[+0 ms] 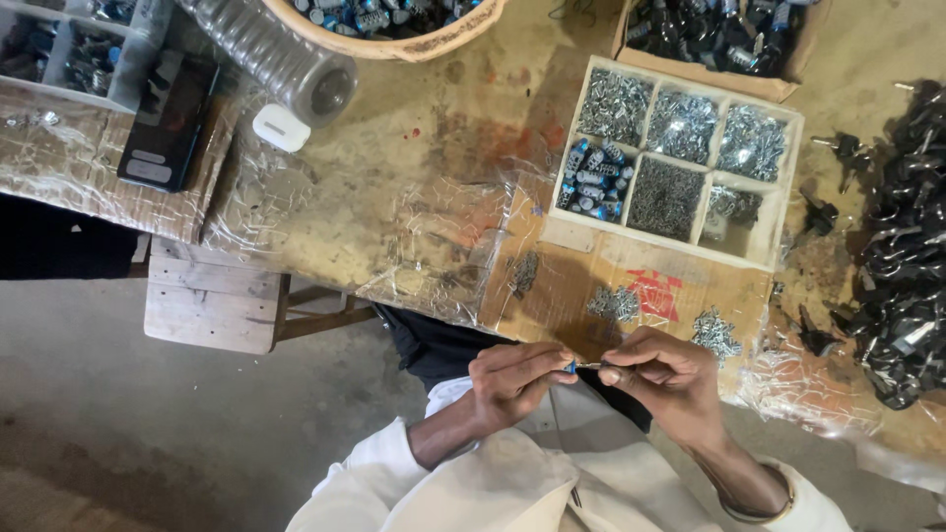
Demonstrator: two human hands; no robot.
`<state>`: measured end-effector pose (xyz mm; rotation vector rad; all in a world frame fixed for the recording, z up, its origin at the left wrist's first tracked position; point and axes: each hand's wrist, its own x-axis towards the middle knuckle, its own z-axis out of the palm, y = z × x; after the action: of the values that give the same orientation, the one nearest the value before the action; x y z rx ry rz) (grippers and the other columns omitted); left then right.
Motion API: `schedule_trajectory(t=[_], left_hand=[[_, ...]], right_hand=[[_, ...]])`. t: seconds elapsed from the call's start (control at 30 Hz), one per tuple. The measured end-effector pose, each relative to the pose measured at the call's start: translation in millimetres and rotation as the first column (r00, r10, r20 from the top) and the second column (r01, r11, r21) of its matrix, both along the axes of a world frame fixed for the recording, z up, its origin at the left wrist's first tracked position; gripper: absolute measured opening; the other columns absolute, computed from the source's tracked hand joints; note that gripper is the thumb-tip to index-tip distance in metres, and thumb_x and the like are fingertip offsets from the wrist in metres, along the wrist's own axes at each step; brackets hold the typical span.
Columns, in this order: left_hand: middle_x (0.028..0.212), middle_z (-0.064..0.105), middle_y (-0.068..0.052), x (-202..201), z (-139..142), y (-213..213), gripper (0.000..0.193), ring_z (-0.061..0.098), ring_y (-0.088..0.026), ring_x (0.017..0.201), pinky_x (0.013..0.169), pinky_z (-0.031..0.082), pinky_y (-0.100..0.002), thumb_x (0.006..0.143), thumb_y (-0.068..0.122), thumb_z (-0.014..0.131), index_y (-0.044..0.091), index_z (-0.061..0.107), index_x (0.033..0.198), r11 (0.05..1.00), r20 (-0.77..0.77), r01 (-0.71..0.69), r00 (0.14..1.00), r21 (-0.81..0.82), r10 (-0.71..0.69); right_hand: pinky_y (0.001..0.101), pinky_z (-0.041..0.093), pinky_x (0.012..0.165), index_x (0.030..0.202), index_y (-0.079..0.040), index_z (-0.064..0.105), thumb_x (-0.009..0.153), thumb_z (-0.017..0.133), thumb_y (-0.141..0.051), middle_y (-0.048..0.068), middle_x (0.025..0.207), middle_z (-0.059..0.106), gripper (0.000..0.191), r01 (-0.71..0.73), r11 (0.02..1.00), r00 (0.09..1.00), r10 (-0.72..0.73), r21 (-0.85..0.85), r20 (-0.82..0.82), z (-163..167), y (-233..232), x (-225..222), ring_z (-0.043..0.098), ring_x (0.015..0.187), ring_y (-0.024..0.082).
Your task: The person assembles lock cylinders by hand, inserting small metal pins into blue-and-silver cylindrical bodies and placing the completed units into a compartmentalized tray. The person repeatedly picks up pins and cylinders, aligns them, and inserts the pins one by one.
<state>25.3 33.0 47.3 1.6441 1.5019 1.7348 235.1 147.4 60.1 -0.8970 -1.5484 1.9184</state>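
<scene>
I see both hands pinched at the near edge of the worktop (414, 128): left hand (512, 379) holds a small blue part (572, 367), right hand (665, 379) a thin metal pin (589, 365); misaligned, I judge the pin could slip and drop into the lap.

Worn on head, looking steeply down from above at close range; hands (591, 379) low at 6 o'clock, workbench (414, 167) stretching toward 12 o'clock. Single view only.

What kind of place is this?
Probably a small assembly workshop: a divided tray of sorted metal parts and a heap of black parts sit near hands pinching a tiny blue piece.
</scene>
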Motion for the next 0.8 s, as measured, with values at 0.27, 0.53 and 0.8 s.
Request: schedule_trajectory(t=[0.27,0.53,0.8], left_hand=[[0.105,0.077,-0.016,0.7,3.2,-1.8,0.037,0.080,-0.024,0.087,0.071,0.067,-0.030,0.078,-0.001,0.089,-0.001,0.073,0.111,0.999,0.042,-0.033,0.999,0.030,0.032],[0.106,0.077,-0.017,2.3,-7.6,-2.0,0.034,0.080,-0.026,0.087,0.073,0.066,-0.032,0.080,-0.001,0.088,-0.003,0.073,0.111,0.995,-0.039,0.095,0.995,-0.010,-0.095],[0.102,0.079,-0.013,14.4,-26.9,5.7,0.042,0.080,-0.023,0.090,0.078,0.065,-0.030,0.081,0.012,0.092,-0.003,0.070,0.114,0.997,0.098,0.005,0.995,-0.077,0.003]], right_hand=[[0.0271,0.063,0.077,0.098,0.007,0.074,0.080,0.074,0.017,0.013,0.098,0.070,0.021,0.017,0.993,0.998,-0.023,-0.116,-0.051,0.6,-2.3,-6.9,0.073,0.087,0.016],[0.0175,0.049,0.053,0.097,-0.001,0.078,0.077,0.084,0.005,0.006,0.091,0.074,0.021,-0.132,0.952,0.986,0.096,0.277,0.140,2.3,2.7,-4.1,0.067,0.071,0.006],[0.0217,0.057,0.059,0.104,-0.013,0.078,0.079,0.079,-0.006,-0.002,0.098,0.078,0.027,-0.505,0.715,0.849,0.313,0.483,0.425,39.5,52.5,-3.7,0.075,0.076,0.008]])
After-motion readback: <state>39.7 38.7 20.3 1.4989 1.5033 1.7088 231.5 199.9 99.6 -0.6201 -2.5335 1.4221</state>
